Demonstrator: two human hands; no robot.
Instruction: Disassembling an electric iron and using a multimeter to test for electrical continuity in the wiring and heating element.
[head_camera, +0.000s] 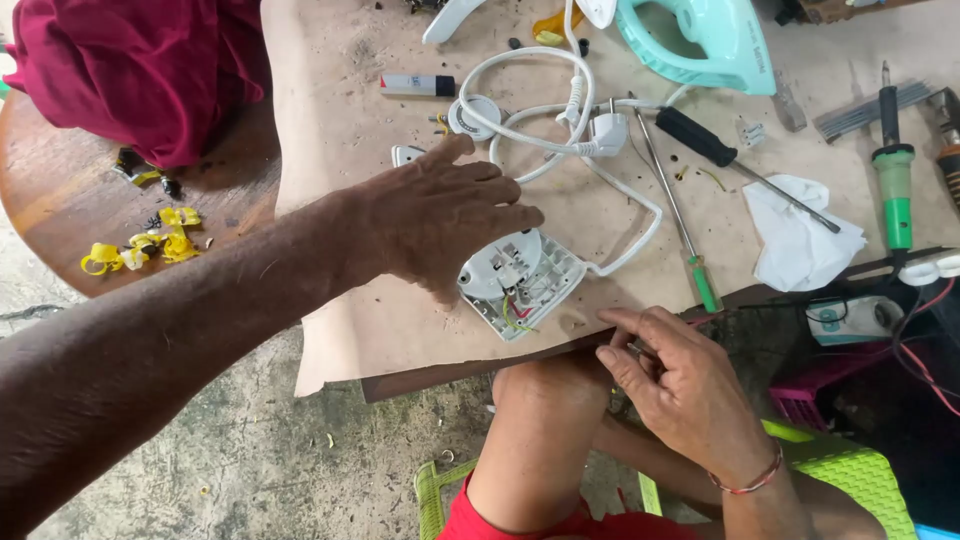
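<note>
White plastic socket housing (522, 280), opened, smooth and slightly glossy. White cord (560, 130): smooth plastic sheath. Clothes iron (700, 40), far right: glossy mint plastic. Table board (350, 130): matt, scuffed, dusty wood. Maroon cloth (140, 70), far left: soft, matt. Screwdriver (690, 225): bright metal shaft, green plastic handle.

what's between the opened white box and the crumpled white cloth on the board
In the head view, between the opened white box and the white cloth lie a white cable and a green-handled screwdriver.

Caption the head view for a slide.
Left hand steadies an opened white electrical box on the workbench; right hand pinches something small.
</note>
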